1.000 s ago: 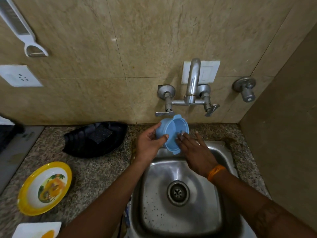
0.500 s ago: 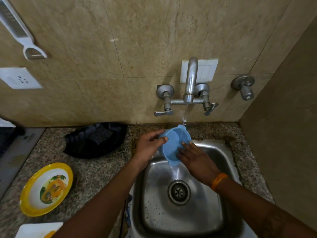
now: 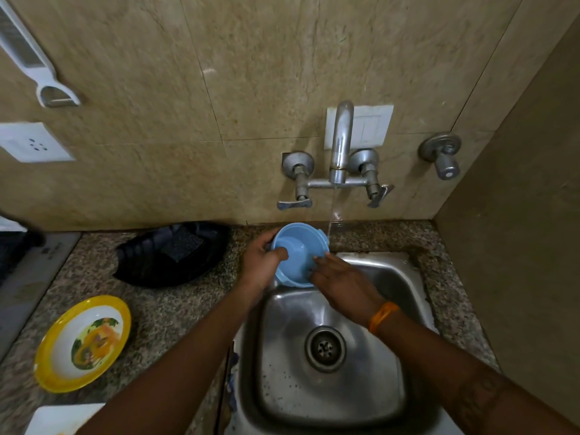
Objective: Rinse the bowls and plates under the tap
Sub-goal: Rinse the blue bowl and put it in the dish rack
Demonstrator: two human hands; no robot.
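Wall: beige stone tiles rise behind the counter, and on the far left we see a white peeler (image 3: 29, 58) hanging above a white socket (image 3: 34, 142).
Counter: speckled granite (image 3: 175, 312) runs left of a steel sink (image 3: 339, 387), whose drain (image 3: 325, 348) sits mid-basin.
Tap: a chrome tap (image 3: 340, 146) on the far wall has two lever handles below it, and we see a thin stream of water (image 3: 332, 211) falling from its spout to the right rim of the bowl.
Bowl: a small blue bowl (image 3: 298, 255) is held tilted over the far left corner of the sink, its opening turned toward us.
Left hand: our left hand (image 3: 260, 262) grips the bowl's left rim, thumb curled over the edge and fingers behind it.
Right hand: our right hand (image 3: 342, 284), an orange band (image 3: 381, 317) at the wrist, lies with straight fingers against the bowl's near right rim; we cannot tell whether the fingertips reach inside.
Plates: a yellow-rimmed plate (image 3: 82, 343) lies on the near left counter, and a white plate (image 3: 59, 419) shows partly at the near edge.
Tray: a black tray (image 3: 172, 255) holding a dark sponge (image 3: 183, 243) sits at the far counter, left of the bowl.
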